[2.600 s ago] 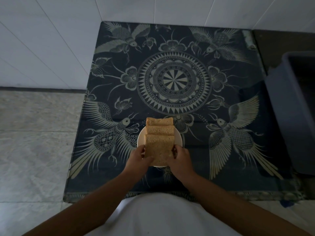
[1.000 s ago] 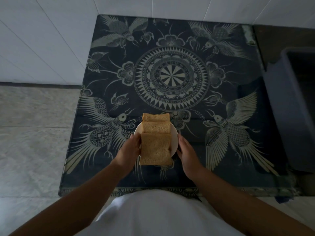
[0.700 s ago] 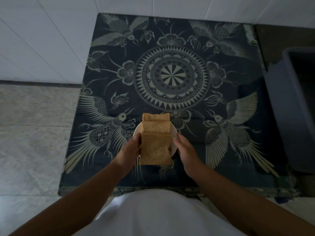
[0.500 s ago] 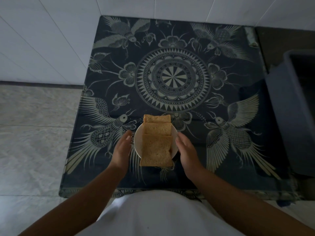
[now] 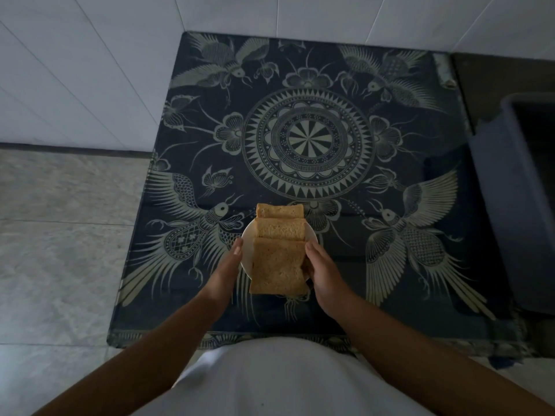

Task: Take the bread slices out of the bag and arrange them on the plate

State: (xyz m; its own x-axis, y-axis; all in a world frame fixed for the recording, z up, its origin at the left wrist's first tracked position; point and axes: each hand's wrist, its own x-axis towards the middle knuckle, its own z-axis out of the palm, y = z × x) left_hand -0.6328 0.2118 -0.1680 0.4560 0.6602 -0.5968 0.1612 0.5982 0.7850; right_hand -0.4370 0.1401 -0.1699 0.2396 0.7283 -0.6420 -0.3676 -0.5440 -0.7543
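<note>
A small white plate (image 5: 245,246) sits on the dark patterned table (image 5: 390,163) near its front edge. Three brown bread slices overlap on it in a row: the far slice (image 5: 279,211), the middle slice (image 5: 280,229) and the near slice (image 5: 277,265), which hangs over the plate's front rim. My left hand (image 5: 228,265) lies flat with straight fingers, its fingertips at the plate's left rim. My right hand (image 5: 323,270) curls around the plate's right rim, thumb against the near slice's right edge. No bag is in view.
A grey-blue plastic bin (image 5: 522,205) stands at the table's right edge. White tiled wall runs behind and to the left. Pale stone floor (image 5: 60,235) lies left of the table. My white shirt covers the table's front edge.
Both hands held the near slice, then let go and drew slightly apart. Now they have closed in on the plate's sides again, the right one curling onto the rim.
</note>
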